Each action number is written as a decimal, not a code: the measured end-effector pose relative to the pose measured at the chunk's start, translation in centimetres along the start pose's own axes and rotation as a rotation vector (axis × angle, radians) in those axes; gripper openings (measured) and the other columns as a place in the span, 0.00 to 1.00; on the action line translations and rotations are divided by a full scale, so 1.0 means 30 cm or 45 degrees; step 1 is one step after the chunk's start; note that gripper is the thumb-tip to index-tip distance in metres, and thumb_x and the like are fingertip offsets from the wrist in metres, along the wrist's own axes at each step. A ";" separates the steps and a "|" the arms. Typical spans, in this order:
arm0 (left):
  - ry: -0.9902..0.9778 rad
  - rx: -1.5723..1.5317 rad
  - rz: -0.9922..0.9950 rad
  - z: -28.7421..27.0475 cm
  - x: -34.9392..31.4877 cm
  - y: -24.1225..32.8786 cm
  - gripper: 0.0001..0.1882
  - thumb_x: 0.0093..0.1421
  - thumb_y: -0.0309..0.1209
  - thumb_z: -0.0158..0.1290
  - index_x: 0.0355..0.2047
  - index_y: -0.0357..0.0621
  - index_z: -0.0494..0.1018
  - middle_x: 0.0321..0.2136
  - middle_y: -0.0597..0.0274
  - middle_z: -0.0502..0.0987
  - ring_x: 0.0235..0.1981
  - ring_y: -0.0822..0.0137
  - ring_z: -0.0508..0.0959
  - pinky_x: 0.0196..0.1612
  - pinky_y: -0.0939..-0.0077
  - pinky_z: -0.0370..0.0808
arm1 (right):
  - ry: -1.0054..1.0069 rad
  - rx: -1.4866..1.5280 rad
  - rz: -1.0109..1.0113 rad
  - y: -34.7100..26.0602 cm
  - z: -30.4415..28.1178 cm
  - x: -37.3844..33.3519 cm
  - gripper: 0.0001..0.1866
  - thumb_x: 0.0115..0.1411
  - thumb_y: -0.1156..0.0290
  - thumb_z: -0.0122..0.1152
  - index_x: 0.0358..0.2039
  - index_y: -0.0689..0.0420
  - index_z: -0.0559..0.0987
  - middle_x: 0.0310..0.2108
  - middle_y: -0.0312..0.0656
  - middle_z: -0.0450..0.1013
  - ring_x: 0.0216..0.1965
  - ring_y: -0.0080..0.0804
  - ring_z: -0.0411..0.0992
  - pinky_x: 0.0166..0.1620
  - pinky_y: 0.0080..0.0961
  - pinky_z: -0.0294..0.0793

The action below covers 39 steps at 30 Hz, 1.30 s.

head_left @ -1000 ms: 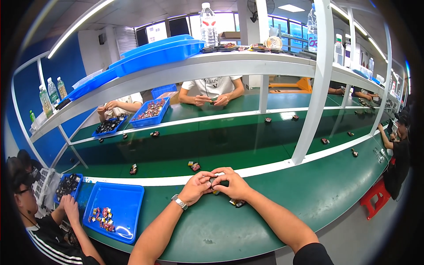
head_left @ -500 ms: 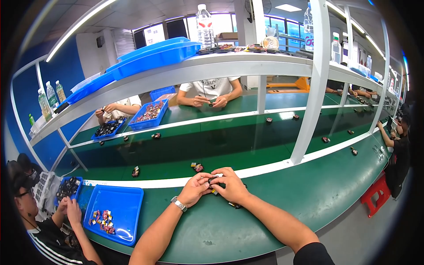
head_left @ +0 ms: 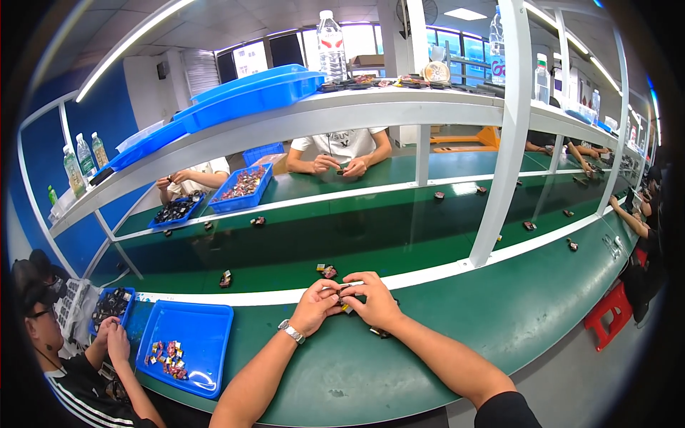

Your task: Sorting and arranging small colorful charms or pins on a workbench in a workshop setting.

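Observation:
Close together over the near green bench, both my hands are closed on one small black part with a yellow piece (head_left: 347,308). My left hand (head_left: 315,308), with a metal-band watch on its wrist, pinches it from the left. From the other side my right hand (head_left: 374,305) grips it with thumb and fingers. My fingers cover most of the part, so its exact kind does not show. Beneath my right wrist another small dark piece (head_left: 379,332) lies on the bench. Just beyond my hands, a small red and black part with a yellow-white tab (head_left: 327,271) rests on the green belt.
Left of me stands a blue tray (head_left: 189,314) with several small red-yellow parts. A co-worker (head_left: 78,371) handles something beside a blue bin of black parts (head_left: 113,305). A white post (head_left: 503,135) and overhead shelf (head_left: 399,96) rise beyond the belt (head_left: 371,246), which carries scattered parts.
The parts on the belt have shifted slightly to the right. My hands stay almost in place, still closed on the small part, with slight finger movement. At the far right, people's arms have moved.

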<state>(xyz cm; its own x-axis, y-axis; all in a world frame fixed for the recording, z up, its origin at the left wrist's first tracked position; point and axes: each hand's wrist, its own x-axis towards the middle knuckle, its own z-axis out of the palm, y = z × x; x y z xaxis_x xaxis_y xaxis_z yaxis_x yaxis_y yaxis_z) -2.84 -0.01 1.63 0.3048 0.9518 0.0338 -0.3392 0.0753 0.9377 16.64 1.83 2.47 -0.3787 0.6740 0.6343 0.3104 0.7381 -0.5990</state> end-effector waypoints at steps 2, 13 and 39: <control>0.002 0.008 0.005 -0.002 0.002 -0.003 0.09 0.66 0.23 0.48 0.46 0.46 0.68 0.44 0.62 0.77 0.45 0.71 0.78 0.46 0.73 0.79 | -0.009 0.035 0.027 0.008 -0.007 0.002 0.06 0.53 0.73 0.67 0.33 0.53 0.84 0.48 0.38 0.74 0.53 0.40 0.67 0.56 0.35 0.68; -0.041 0.117 0.006 -0.022 0.005 -0.017 0.05 0.66 0.24 0.48 0.42 0.45 0.69 0.42 0.66 0.77 0.44 0.74 0.77 0.46 0.73 0.78 | -0.092 0.225 0.184 0.015 -0.008 0.002 0.06 0.55 0.70 0.66 0.35 0.53 0.83 0.49 0.38 0.74 0.54 0.39 0.68 0.56 0.35 0.68; -0.009 -0.004 -0.016 -0.018 0.008 -0.018 0.10 0.65 0.22 0.49 0.46 0.44 0.67 0.52 0.57 0.74 0.50 0.66 0.76 0.50 0.70 0.77 | 0.076 -0.096 -0.096 -0.025 0.018 -0.014 0.08 0.49 0.77 0.66 0.33 0.58 0.83 0.47 0.41 0.73 0.53 0.42 0.68 0.54 0.34 0.70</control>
<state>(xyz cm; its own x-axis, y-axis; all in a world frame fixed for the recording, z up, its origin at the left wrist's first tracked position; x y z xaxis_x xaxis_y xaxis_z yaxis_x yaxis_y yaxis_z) -3.06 0.34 0.95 0.3153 0.9487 0.0242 -0.3381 0.0885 0.9369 16.10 0.98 2.38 -0.3511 0.6156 0.7055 0.3486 0.7852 -0.5117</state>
